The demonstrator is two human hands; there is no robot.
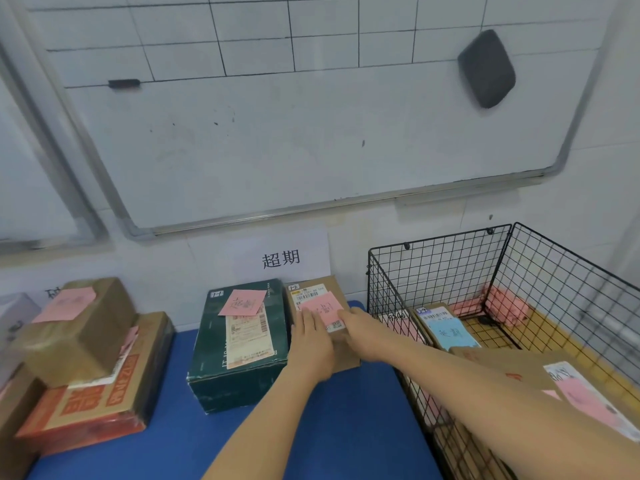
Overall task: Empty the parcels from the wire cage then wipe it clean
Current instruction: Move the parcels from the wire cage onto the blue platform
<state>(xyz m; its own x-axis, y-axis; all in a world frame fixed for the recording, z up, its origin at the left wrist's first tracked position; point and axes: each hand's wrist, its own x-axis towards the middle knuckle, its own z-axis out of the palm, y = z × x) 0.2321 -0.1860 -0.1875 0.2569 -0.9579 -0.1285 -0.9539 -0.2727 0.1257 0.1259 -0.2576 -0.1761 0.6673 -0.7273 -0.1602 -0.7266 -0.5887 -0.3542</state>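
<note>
Two straight-fingered hands, left hand point(313, 344) and right hand point(363, 332), rest on a pink-noted brown parcel point(317, 299). Blue tabletop point(346, 427) beneath, wire cage point(440, 268) just beside, whiteboard point(277, 140) above.

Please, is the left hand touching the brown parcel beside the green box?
Touching: the head view shows the left hand lying flat on top of the brown parcel.

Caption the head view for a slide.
Left hand and right hand rest on a brown parcel beside the green box on the blue table; the wire cage holds more parcels.
</note>
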